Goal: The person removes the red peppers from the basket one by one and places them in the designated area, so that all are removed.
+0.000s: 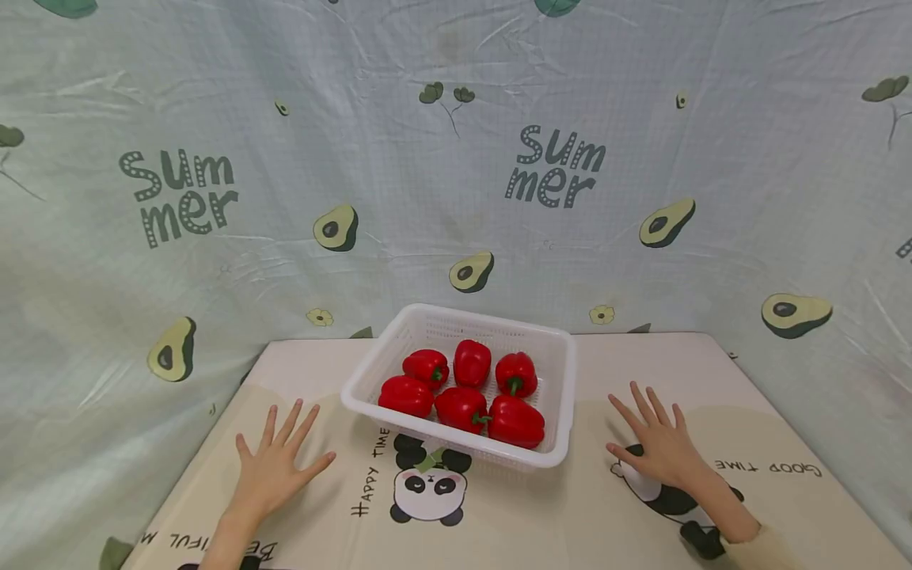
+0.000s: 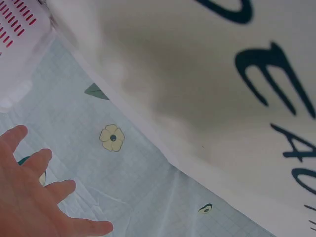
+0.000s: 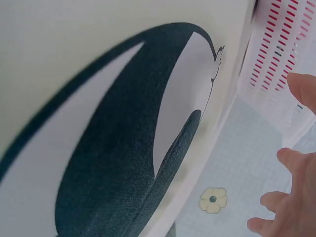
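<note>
My left hand [image 1: 278,467] and right hand [image 1: 663,447] are both spread wide, fingers apart, holding nothing. The left is at the table's [image 1: 541,522] left side, the right toward its right side; whether either palm touches the surface, I cannot tell.

The basket [image 1: 569,388] lies between my hands and farther from me, near the middle of the table's far edge. From my left hand it is forward and to the right; from my right hand, forward and to the left. Neither touches it. The gaps look much alike, with my right thumb perhaps slightly nearer. The basket's long axis runs left to right, skewed so its right end comes closer to me.

I count one basket and six red peppers [image 1: 472,363], all inside it: three in a back row, three in a front row. Stems show on three.

On the table I see a front-facing panda print [image 1: 430,495] before the basket, and a second beneath my right hand. Beyond the far edge hangs one printed sheet [image 1: 399,198].
</note>
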Tool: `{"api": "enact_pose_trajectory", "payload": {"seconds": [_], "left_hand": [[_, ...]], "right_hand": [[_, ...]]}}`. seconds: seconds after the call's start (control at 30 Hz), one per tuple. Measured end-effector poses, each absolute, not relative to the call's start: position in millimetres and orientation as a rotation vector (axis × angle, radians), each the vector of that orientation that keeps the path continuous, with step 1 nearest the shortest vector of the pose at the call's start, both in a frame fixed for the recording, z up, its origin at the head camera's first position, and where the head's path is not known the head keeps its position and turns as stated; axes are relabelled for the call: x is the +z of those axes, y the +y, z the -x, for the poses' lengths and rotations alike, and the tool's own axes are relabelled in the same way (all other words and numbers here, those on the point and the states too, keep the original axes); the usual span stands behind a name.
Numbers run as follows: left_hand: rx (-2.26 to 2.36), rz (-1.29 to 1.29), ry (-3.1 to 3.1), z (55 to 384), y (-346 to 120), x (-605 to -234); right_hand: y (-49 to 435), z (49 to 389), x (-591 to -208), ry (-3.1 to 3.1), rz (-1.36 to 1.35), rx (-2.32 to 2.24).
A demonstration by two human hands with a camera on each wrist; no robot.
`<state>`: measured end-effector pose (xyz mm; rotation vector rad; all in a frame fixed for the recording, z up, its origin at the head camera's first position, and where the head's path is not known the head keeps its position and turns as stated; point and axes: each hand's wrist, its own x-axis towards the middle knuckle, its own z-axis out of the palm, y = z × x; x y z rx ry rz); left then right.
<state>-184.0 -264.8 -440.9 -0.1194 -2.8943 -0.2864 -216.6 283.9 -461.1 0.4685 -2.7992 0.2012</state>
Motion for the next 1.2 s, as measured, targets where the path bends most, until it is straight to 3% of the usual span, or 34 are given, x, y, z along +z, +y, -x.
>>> {"api": "enact_pose_trajectory", "payload": {"seconds": [1.2], "left_hand": [[-0.28,0.23,-2.785,172,-241,-429]], "right_hand": [[247,222,-437,-2.55,-0.672,0.282]]}}
